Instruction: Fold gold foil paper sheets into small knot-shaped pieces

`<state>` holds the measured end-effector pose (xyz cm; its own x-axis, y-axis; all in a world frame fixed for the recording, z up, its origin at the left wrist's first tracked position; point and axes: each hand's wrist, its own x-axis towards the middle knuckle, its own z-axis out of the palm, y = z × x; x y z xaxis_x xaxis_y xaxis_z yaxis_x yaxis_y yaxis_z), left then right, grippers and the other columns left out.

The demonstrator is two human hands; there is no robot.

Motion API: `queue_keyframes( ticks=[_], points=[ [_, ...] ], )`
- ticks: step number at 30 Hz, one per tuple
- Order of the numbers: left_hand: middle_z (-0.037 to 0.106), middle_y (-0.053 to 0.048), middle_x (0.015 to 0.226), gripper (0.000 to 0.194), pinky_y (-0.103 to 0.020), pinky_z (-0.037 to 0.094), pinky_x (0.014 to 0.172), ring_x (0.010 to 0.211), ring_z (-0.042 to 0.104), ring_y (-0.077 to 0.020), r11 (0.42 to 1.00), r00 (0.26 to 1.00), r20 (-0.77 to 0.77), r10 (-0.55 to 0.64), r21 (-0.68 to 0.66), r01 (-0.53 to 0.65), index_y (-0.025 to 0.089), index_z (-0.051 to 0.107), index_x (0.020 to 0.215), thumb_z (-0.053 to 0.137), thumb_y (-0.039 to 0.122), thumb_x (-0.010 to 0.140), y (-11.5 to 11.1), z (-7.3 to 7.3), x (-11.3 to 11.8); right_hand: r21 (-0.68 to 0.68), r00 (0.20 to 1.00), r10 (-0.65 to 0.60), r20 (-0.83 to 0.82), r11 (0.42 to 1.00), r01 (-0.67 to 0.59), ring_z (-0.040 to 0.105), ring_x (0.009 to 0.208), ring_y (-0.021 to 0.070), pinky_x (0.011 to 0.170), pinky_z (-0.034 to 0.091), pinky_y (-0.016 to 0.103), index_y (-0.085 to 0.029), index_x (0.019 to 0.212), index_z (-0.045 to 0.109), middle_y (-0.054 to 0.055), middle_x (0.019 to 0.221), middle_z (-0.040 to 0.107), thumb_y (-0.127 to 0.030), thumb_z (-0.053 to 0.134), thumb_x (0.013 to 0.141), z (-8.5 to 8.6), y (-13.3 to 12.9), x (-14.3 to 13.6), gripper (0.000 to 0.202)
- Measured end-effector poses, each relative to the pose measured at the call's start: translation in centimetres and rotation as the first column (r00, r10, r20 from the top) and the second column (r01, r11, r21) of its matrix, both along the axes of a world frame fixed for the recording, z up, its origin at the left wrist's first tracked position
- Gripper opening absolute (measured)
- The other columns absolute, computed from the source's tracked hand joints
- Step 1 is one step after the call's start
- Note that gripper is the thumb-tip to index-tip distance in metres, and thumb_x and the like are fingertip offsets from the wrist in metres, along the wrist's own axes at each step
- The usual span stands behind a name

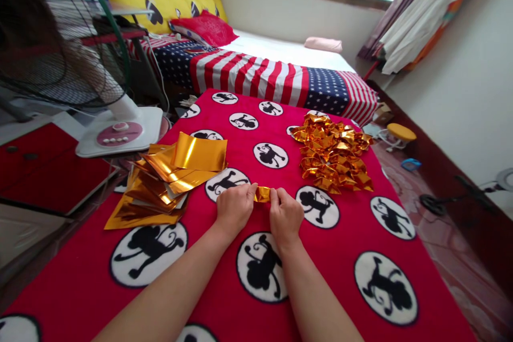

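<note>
Between my two hands, a small folded piece of gold foil paper [262,194] is stretched just above the red cloth. My left hand [234,206] pinches its left end, and my right hand [285,215] pinches the right end. To the left lies a loose, overlapping stack of flat gold foil sheets [200,153]. On the right side of the table sits a heap of folded gold foil pieces [334,155], crumpled-looking and shiny. My fingertips hide both ends of the held piece.
A red tablecloth with black monkey prints [380,288] covers the table. A standing fan [124,131] is close on the left, with a person partly visible behind it. Beyond the table is a bed with a flag-patterned cover [256,76]. A yellow-topped stool [401,132] stands at right.
</note>
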<state>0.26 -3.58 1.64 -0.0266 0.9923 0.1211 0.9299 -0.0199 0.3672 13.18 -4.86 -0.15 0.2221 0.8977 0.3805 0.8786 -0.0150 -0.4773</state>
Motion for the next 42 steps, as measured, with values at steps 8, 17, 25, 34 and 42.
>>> queue_keyframes(
  ticks=[8,17,25,34,42],
  points=[
    [0.073,-0.007,0.074,0.049,-0.03,0.022,0.056,0.065,0.063,-0.0189,0.997,0.996,0.074,0.041,0.057,-0.045,0.02,0.07,0.077,0.033,0.044,0.098,0.19,-0.21,0.1,0.012,0.999,-0.011,0.033,1.0,0.01,0.045,0.051,0.0102,0.055,0.019,0.027,-0.018,0.064,0.055,-0.001,0.056,0.059,-0.033,0.045,0.097,-0.2,-0.06,-0.28,0.037],
    [0.073,-0.007,0.074,0.051,-0.031,0.022,0.056,0.064,0.063,-0.0189,0.999,0.998,0.062,0.007,0.038,-0.009,0.021,0.071,0.079,0.031,0.043,0.099,0.33,-0.36,-0.12,0.005,0.999,0.01,0.049,1.0,-0.01,0.047,0.053,0.01,0.055,0.019,0.027,-0.018,0.065,0.054,-0.001,0.059,0.061,-0.032,0.043,0.098,-0.36,-0.24,-0.25,0.037],
    [0.074,-0.007,0.077,0.052,-0.03,0.022,0.056,0.068,0.065,-0.0195,0.998,0.998,0.031,-0.063,0.005,0.062,0.021,0.071,0.08,0.028,0.044,0.099,0.16,-0.37,-0.02,-0.015,0.999,-0.015,0.036,1.0,0.015,0.046,0.052,0.0105,0.056,0.019,0.027,-0.018,0.064,0.053,0.0,0.056,0.059,-0.033,0.043,0.097,-0.25,-0.15,-0.05,0.038],
    [0.073,-0.009,0.076,0.053,-0.029,0.026,0.057,0.068,0.065,-0.0208,0.999,0.999,0.026,-0.032,0.001,0.032,0.02,0.071,0.081,0.027,0.044,0.099,0.23,-0.47,-0.1,-0.003,0.999,0.01,0.043,1.0,-0.01,0.046,0.053,0.0102,0.056,0.019,0.027,-0.018,0.065,0.054,-0.001,0.058,0.06,-0.031,0.042,0.098,-0.3,-0.35,-0.11,0.037],
    [0.072,-0.01,0.075,0.055,-0.028,0.028,0.057,0.068,0.064,-0.0202,1.0,0.999,0.042,-0.016,-0.012,0.017,0.019,0.071,0.081,0.027,0.046,0.099,0.15,-0.3,-0.17,0.013,1.0,0.015,-0.015,1.0,-0.015,0.047,0.053,0.0115,0.055,0.021,0.027,-0.019,0.064,0.055,-0.001,0.057,0.059,-0.034,0.04,0.098,0.05,-0.38,-0.09,0.04]
  ],
)
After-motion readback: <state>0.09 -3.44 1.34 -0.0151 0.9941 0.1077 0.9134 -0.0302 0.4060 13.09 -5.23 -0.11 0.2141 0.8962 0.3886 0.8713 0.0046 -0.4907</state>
